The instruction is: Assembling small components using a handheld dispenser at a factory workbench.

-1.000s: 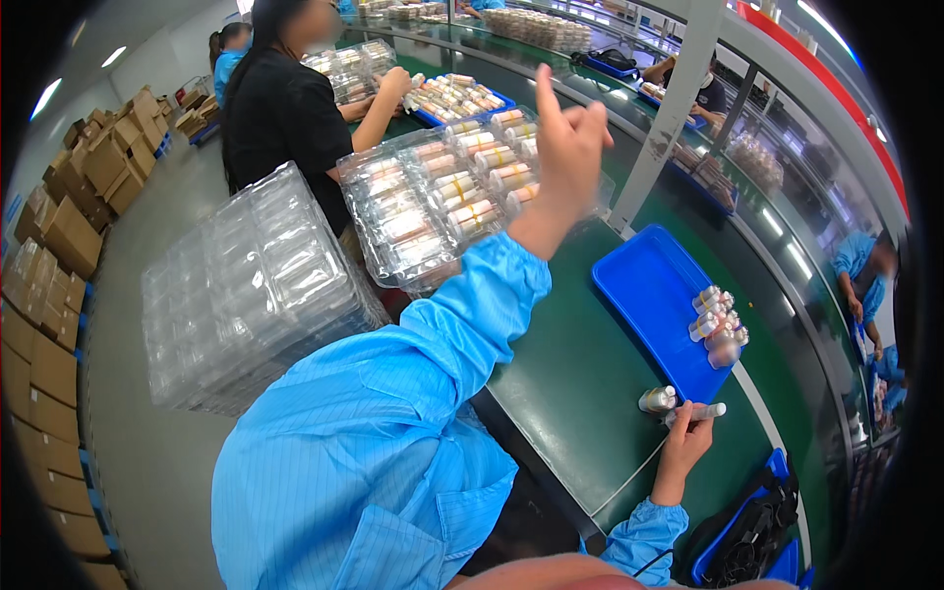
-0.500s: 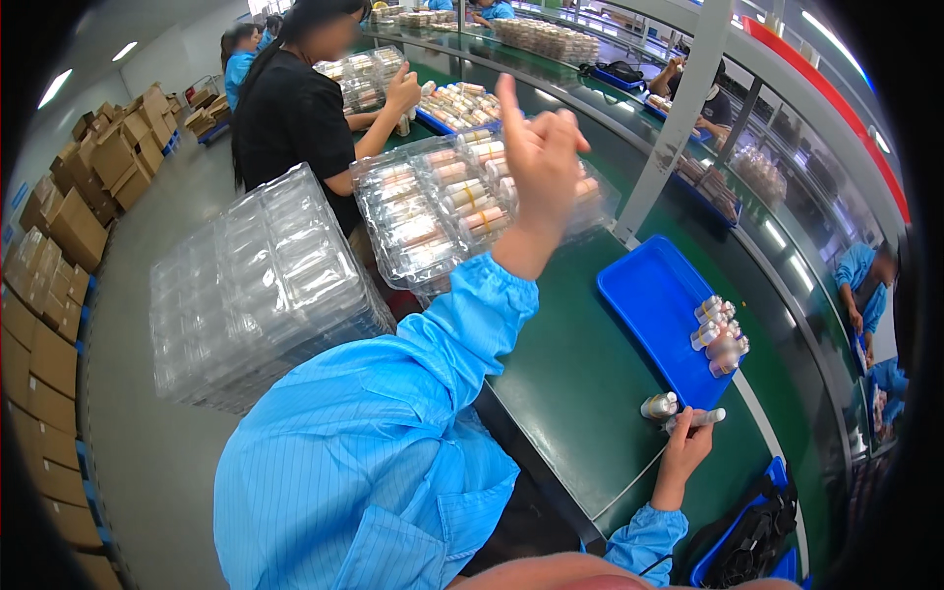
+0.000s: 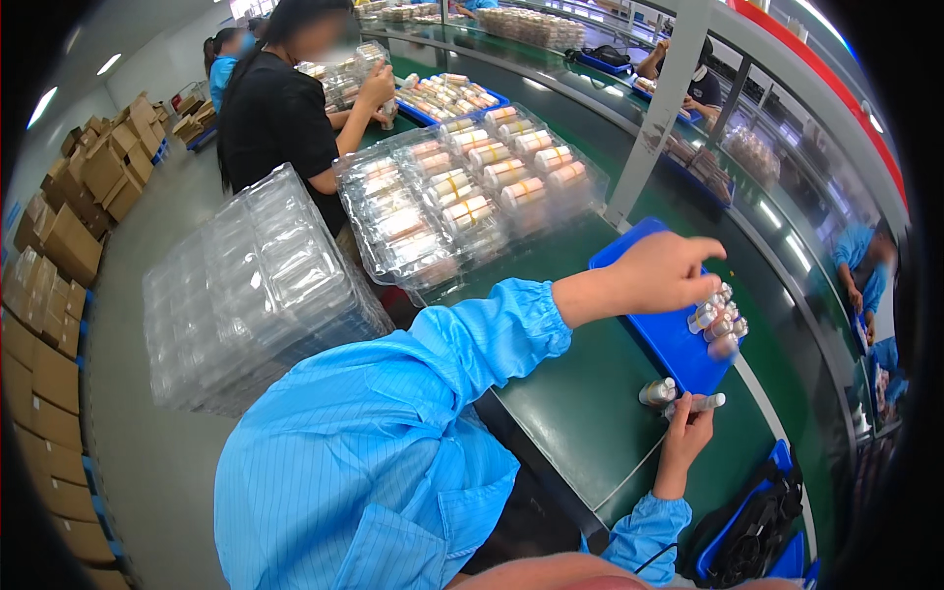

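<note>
My left hand (image 3: 657, 277) hovers over a blue tray (image 3: 677, 356) on the green belt (image 3: 575, 418). Its fingers are loosely spread and hold nothing. Just right of its fingertips, a cluster of small capped bottles (image 3: 719, 320) stands at the tray's far edge. My right hand (image 3: 686, 435) rests on the belt below the tray. Its fingertips pinch a small pale bottle (image 3: 700, 401) that lies on its side. One more small bottle (image 3: 657, 391) stands upright just left of it.
Clear blister trays filled with bottles (image 3: 472, 197) lie on the belt beyond my left arm. A tall stack of empty clear trays (image 3: 256, 295) stands at my left. A person in black (image 3: 275, 108) works further along. Cardboard boxes (image 3: 59, 246) line the floor; a blue bin holding black items (image 3: 752, 521) sits at lower right.
My left hand has come down from high beside the filled blister trays to just over the blue tray. My right hand has stayed put on the small bottle.
</note>
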`<state>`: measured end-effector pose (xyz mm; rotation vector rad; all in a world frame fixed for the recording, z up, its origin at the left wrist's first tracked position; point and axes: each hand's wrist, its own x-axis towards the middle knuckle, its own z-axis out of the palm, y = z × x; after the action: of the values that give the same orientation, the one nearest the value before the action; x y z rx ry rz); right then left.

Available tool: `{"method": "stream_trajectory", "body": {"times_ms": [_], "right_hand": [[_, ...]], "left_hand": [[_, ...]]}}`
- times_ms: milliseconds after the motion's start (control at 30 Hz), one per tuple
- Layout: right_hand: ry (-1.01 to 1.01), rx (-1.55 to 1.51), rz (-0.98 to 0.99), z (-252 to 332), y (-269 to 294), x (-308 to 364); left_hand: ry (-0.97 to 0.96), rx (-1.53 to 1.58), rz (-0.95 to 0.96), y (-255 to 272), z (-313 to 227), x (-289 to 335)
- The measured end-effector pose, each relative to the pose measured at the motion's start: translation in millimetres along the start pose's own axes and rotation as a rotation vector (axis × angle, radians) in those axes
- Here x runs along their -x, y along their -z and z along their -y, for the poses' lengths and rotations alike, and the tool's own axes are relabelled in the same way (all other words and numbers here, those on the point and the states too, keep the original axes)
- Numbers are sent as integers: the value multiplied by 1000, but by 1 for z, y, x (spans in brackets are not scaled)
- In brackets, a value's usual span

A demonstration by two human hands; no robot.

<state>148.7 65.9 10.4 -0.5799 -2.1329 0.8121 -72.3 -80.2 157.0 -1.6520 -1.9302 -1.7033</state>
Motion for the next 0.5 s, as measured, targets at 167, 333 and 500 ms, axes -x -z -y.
{"method": "stream_trajectory", "body": {"times_ms": [167,333,500], "right_hand": [[-2,-14,-10,-9,1,2],[35,34,-41,-16,-3,4],[117,77,-94,8,-7,-7]], "left_hand": [[-175,-137,475,-19,-7,-5],[-269,11,451,-22,-6,-18],[-754,-296,-128,44,-17,-19]]}}
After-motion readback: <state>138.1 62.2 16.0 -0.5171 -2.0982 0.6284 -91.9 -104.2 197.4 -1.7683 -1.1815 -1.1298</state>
